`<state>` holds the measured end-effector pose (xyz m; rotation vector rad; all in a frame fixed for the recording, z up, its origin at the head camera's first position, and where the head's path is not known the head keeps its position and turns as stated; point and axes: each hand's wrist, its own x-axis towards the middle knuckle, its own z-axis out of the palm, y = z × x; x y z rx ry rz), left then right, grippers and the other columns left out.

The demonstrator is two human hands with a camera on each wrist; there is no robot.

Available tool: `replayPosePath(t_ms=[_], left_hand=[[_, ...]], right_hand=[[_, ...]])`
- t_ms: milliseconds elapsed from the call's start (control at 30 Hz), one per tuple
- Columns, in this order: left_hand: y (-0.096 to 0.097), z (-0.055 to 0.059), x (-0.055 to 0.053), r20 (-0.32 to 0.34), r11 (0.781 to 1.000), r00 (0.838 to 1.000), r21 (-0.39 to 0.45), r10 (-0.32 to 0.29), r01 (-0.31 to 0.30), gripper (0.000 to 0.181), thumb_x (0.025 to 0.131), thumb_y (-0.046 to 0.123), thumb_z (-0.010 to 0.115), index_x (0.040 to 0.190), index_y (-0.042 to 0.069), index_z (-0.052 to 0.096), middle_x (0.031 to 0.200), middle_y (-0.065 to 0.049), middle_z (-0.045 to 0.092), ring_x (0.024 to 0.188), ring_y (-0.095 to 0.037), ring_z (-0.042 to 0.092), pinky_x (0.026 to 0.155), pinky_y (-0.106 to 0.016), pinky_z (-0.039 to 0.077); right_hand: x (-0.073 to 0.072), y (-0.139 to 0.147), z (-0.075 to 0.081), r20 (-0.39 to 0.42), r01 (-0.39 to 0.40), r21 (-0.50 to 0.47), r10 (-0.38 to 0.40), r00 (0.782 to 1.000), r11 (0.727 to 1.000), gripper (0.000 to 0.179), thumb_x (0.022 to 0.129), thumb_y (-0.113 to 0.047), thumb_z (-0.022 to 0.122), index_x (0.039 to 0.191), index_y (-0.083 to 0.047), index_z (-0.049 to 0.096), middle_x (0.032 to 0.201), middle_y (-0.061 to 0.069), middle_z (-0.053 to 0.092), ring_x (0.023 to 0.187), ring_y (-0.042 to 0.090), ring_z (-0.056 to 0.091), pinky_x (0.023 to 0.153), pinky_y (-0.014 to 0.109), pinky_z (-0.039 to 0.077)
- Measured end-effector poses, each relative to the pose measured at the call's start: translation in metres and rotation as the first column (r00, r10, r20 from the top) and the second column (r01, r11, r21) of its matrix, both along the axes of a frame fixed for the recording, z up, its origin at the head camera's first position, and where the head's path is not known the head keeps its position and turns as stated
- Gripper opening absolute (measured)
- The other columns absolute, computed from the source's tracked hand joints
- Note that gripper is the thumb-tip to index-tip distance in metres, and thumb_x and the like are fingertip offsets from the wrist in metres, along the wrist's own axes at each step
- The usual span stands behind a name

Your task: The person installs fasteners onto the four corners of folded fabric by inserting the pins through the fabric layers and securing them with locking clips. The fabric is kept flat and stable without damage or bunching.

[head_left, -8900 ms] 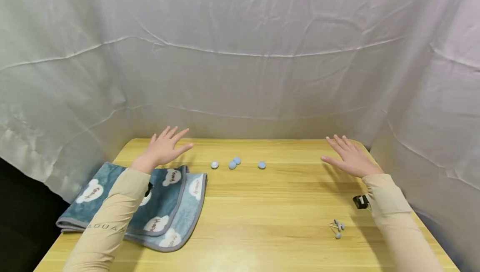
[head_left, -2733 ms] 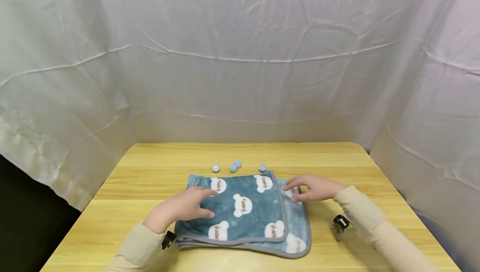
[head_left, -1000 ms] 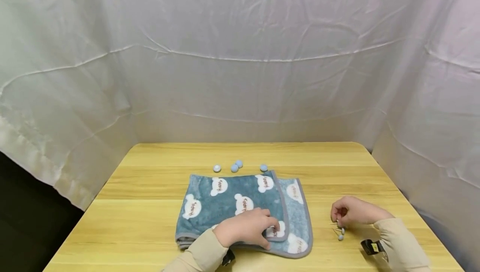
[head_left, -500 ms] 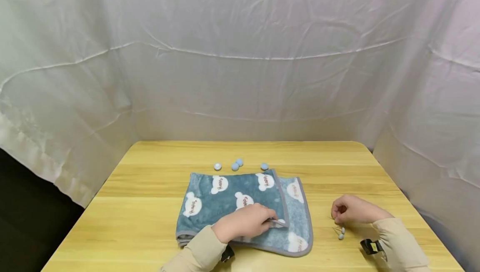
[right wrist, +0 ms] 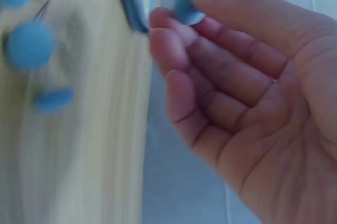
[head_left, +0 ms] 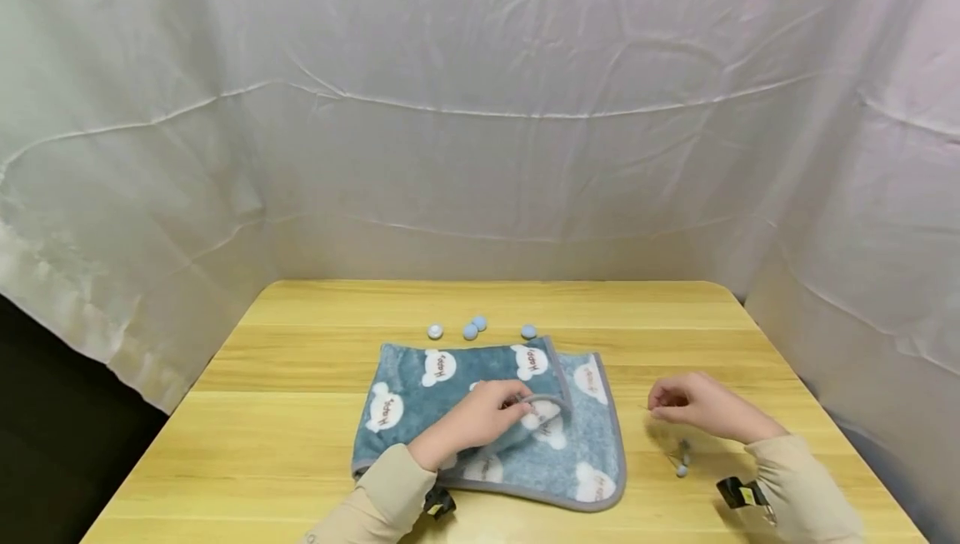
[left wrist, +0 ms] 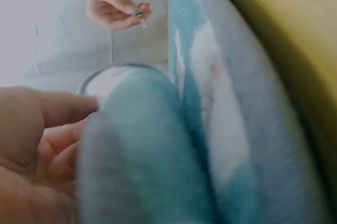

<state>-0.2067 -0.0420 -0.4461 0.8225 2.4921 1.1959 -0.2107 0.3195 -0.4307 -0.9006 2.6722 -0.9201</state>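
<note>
A folded teal blanket (head_left: 412,398) with white bear-head prints and grey edging lies at the front middle of the table. My left hand (head_left: 480,419) pinches the top layer's near right corner between thumb and fingers, lifting and folding it back so the paler underside shows. In the left wrist view the raised fold (left wrist: 152,139) curves up beside the thumb. To the right, my right hand (head_left: 708,406) is raised over the table, pinching a pin by its round blue head (right wrist: 187,10) between thumb and fingertips. The other fingers curl loosely below it.
Loose round-headed pins (head_left: 681,471) lie on the wooden table (head_left: 262,411) below my right hand. Small round blue pieces (head_left: 470,332) and a whiter one (head_left: 435,331) sit behind the blanket. Pale cloth (head_left: 487,177) hangs around the table's back and sides.
The blanket has moved from the left to the middle. My left hand has since taken its near right corner and turned it up. My right hand has picked up a pin and lifted it leftward.
</note>
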Motion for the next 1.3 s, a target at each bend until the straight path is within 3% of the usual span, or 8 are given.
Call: replayPosePath(t_ms=[200,333,467,600,833,1067,1300], left_hand=[[-0.005,-0.009,-0.007,0.043,0.978,0.987,0.133,0.155,-0.159,0.020,0.101,0.026,0.054,0.116,0.017,0.065,0.057,0.005,0.045,0.045,-0.009,0.031,0.046,-0.023,0.031],[-0.007,-0.009,-0.009,0.068,0.956,0.974,0.191,0.215,-0.224,0.022,0.101,0.025,0.054,0.118,0.015,0.063,0.057,0.004,0.045,0.046,-0.010,0.030,0.046,-0.024,0.031],[-0.009,-0.010,-0.010,0.086,0.928,0.962,0.254,0.259,-0.272,0.022,0.101,0.026,0.054,0.118,0.014,0.062,0.056,0.004,0.038,0.044,-0.008,0.027,0.047,-0.024,0.029],[-0.011,-0.012,-0.011,0.114,0.898,0.953,0.318,0.281,-0.303,0.022,0.100,0.026,0.055,0.117,0.014,0.062,0.054,0.004,0.031,0.042,-0.008,0.023,0.046,-0.025,0.026],[-0.007,-0.016,-0.012,0.110,0.881,0.941,0.329,0.320,-0.339,0.022,0.100,0.027,0.054,0.117,0.014,0.063,0.053,0.004,0.032,0.044,-0.009,0.027,0.047,-0.023,0.027],[-0.005,-0.017,-0.011,0.109,0.869,0.934,0.342,0.340,-0.357,0.020,0.100,0.024,0.055,0.115,0.014,0.064,0.052,0.004,0.032,0.044,-0.008,0.028,0.047,-0.021,0.029],[-0.005,-0.018,-0.011,0.090,0.878,0.939,0.335,0.333,-0.343,0.021,0.101,0.025,0.054,0.115,0.014,0.064,0.050,0.006,0.032,0.044,-0.008,0.029,0.046,-0.020,0.029]], right_hand=[[0.001,-0.037,0.008,-0.187,0.015,-0.060,-0.026,0.982,0.998,0.008,0.094,-0.019,0.065,0.095,-0.027,0.066,0.085,-0.006,0.069,0.073,-0.003,0.057,0.063,0.022,0.047],[0.001,-0.067,0.008,-0.227,-0.032,-0.161,-0.006,0.974,0.986,0.010,0.092,-0.017,0.067,0.094,-0.027,0.067,0.086,-0.006,0.069,0.076,-0.002,0.058,0.065,0.023,0.049],[-0.002,-0.097,0.006,-0.231,-0.091,-0.243,0.034,0.972,0.966,0.005,0.091,-0.015,0.069,0.094,-0.018,0.069,0.088,-0.003,0.071,0.079,0.000,0.062,0.070,0.023,0.053],[-0.005,-0.122,0.005,-0.204,-0.160,-0.289,0.102,0.974,0.944,0.007,0.091,-0.015,0.068,0.096,-0.012,0.070,0.091,0.001,0.072,0.081,0.001,0.063,0.071,0.023,0.054],[-0.011,-0.147,-0.001,-0.101,-0.196,-0.320,0.173,0.980,0.927,0.015,0.092,-0.020,0.066,0.101,-0.007,0.069,0.089,0.002,0.069,0.077,0.000,0.059,0.068,0.023,0.052],[-0.011,-0.156,-0.003,-0.100,-0.166,-0.288,0.142,0.985,0.943,0.014,0.092,-0.021,0.067,0.100,-0.010,0.070,0.085,0.002,0.069,0.074,-0.001,0.057,0.068,0.023,0.051],[-0.007,-0.160,0.000,-0.119,-0.111,-0.248,0.084,0.989,0.962,0.009,0.090,-0.020,0.069,0.097,-0.014,0.070,0.082,-0.003,0.067,0.069,-0.003,0.051,0.063,0.020,0.047]])
